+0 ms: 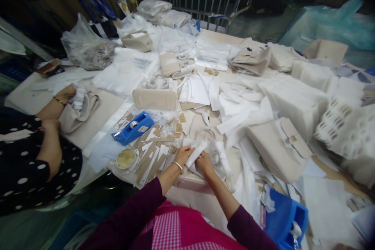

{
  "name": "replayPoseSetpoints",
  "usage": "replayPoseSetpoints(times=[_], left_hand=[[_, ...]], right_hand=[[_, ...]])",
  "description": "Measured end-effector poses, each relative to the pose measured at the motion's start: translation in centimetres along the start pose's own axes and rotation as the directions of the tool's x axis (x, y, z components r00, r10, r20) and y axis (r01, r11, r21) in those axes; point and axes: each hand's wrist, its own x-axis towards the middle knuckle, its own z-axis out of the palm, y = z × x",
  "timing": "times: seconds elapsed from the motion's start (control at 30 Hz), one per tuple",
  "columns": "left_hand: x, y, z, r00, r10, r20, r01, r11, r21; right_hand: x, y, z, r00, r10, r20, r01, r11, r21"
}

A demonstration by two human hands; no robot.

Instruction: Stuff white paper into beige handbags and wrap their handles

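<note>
Near the front edge of the table, my left hand [184,156] and my right hand [204,163] are closed on a white wrapped piece [197,153], one at each side of it. It lies slanted over a pale beige bag [193,183] in front of me. Just to the right stands a strap wrapped in white [223,158]. Left of my hands lie loose card and paper strips [154,160], a blue tape dispenser [134,128] and a round tub of yellowish stuff [125,158].
At the left, another person's hands [66,93] hold a beige bag [80,111]. A beige flap bag [278,148] and a second blue dispenser [283,218] are at the right. White paper [195,90] and foam stacks [295,95] lie beyond.
</note>
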Motion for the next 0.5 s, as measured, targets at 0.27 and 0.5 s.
replayPoseSetpoints(times=[0.27, 0.5], left_hand=[[-0.7, 0.2, 0.7, 0.999, -0.02, -0.039, 0.017, 0.998, -0.061], [-1.3, 0.6, -0.2, 0.992, -0.028, 0.119, 0.049, 0.983, -0.175]], right_hand=[[-1.4, -2.9, -2.5, 0.966, 0.207, -0.152, -0.158, 0.946, 0.282], [-0.6, -3.5, -1.6, 0.988, 0.055, -0.144, -0.017, 0.968, 0.25]])
